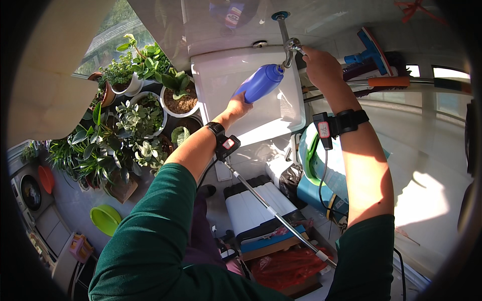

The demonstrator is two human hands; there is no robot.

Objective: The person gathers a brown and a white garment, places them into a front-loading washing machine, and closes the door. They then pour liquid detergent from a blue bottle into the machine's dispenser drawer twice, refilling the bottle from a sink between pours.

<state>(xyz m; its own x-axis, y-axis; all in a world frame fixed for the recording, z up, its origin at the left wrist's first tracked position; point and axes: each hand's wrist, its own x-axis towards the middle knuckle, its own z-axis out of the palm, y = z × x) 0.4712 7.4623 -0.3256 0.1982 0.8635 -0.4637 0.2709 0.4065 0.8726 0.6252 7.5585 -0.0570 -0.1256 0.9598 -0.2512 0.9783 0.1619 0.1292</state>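
My left hand [238, 107] grips the lower end of a blue-purple plastic bottle [263, 83], tilted over a white sink [215, 77]. The bottle's mouth sits right at the spout of a metal wall faucet [285, 34]. I cannot tell whether water is running. At the faucet's right, the fingers of my right hand [323, 67] are closed on its handle [300, 49], partly hiding it. Each wrist carries a strapped black device.
Potted plants [139, 113] crowd the sink's left side. To the right are a blue squeegee [369, 54] and a pole with an orange grip [388, 81]. Below lie a metal pole [271, 210], a teal bucket [312, 190] and a red plastic bag [290, 265]. A green basin [105, 220] stands lower left.
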